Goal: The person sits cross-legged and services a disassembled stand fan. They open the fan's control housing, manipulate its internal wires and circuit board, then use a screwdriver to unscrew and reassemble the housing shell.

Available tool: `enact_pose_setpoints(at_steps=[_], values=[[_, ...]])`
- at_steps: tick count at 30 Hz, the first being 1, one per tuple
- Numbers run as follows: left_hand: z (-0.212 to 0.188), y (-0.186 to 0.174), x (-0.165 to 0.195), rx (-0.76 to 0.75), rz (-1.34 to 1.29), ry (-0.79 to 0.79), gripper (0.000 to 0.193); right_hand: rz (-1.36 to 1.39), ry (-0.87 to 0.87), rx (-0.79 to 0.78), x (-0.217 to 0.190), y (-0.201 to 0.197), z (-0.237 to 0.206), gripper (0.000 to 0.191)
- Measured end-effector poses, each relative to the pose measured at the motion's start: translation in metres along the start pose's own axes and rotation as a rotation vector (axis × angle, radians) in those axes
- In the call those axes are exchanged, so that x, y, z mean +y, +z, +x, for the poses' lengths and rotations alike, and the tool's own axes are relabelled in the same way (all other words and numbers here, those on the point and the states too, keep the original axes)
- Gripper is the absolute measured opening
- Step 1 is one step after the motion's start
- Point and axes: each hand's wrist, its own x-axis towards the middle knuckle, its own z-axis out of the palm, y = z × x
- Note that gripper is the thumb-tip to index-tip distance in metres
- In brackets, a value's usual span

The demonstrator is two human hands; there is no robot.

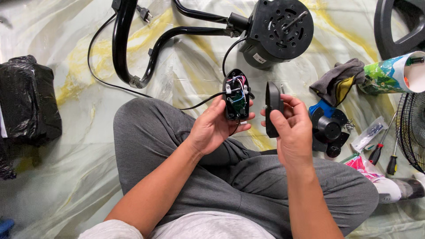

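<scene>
Two hands meet at the centre of the frame above grey-trousered legs. The left hand point(215, 126) cups an opened black switch housing point(236, 95), its coloured wires and green circuit board showing, with a black cord running from it. The right hand point(290, 128) pinches the black housing cover point(273, 106) edge-on, just beside it. The fan motor point(276, 31) lies at upper centre; two screwdrivers point(383, 148) lie at right.
</scene>
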Motion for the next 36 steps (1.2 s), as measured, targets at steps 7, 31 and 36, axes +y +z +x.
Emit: enact_pose_setpoints(at_steps=[7,31,36], values=[[0.000,0.004,-0.004,0.020,0.083,0.001,0.068,-0.269,-0.149,0.014,0.000,0.028,0.006,0.055],[0.001,0.001,-0.011,0.048,0.213,0.044,0.086,-0.507,-0.200,0.033,0.002,0.043,0.006,0.061],[0.001,0.005,-0.009,0.056,0.239,0.045,0.085,-0.526,-0.202,0.022,0.003,0.042,0.006,0.062]])
